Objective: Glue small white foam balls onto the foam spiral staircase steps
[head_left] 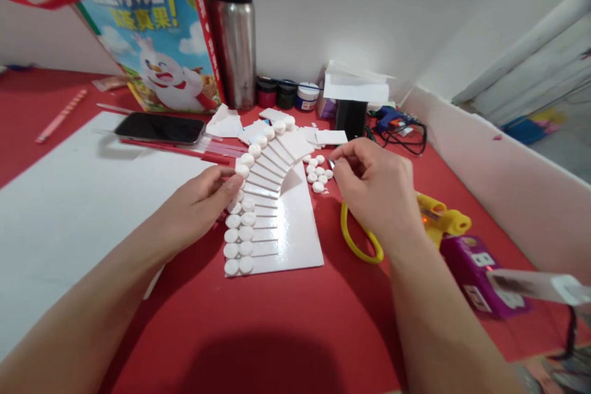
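Note:
In the head view a curved white model [263, 180], with stair-like strips and round white pieces along its outer edge, stands on a white board [300, 240]. My left hand [205, 200] grips its left edge, thumb on the round pieces. To the right lies a small pile of round white pieces [318, 173]. My right hand [376, 181] is beside this pile, with thumb and fingers pinched together; what they hold is hidden. A metal tip [331, 164] shows at its fingertips, and a yellow loop handle [362, 245], seemingly of scissors, lies below the hand.
A yellow glue gun [443, 218] and a purple box [484, 277] are at right. Behind stand a steel flask [237, 43], paint jars [307, 97] and a picture-printed bag [157, 43]. A phone [159, 129] lies on white paper [83, 215] at left. Paper scraps [226, 122] lie behind the model.

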`<move>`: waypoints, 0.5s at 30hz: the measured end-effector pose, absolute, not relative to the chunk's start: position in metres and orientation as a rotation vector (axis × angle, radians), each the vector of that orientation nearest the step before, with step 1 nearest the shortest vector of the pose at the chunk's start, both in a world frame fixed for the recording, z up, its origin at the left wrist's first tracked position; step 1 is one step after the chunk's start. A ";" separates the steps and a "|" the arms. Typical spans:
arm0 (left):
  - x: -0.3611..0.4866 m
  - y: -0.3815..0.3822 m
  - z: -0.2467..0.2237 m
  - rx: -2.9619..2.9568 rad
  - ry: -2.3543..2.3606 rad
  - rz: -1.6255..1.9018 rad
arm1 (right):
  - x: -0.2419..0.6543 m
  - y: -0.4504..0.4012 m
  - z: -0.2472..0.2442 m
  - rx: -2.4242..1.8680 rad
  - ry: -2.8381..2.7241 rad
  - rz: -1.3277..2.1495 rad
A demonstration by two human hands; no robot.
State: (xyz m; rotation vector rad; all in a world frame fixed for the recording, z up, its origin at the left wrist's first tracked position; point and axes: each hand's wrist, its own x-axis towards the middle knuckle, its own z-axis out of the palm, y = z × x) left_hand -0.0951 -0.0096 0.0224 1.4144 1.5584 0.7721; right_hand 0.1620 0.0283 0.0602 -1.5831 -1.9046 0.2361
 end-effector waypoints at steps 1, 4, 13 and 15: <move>-0.094 -0.010 0.022 1.453 1.605 0.758 | 0.169 0.033 0.061 -1.673 -1.952 0.229; -0.087 -0.012 0.022 1.598 1.798 0.762 | 0.183 0.041 0.061 -1.847 -2.079 0.274; -0.062 -0.030 0.027 2.134 1.692 1.154 | 0.167 0.035 0.053 -1.837 -2.311 0.414; -0.059 -0.031 0.026 2.181 1.647 1.122 | 0.165 0.035 0.051 -1.848 -2.349 0.385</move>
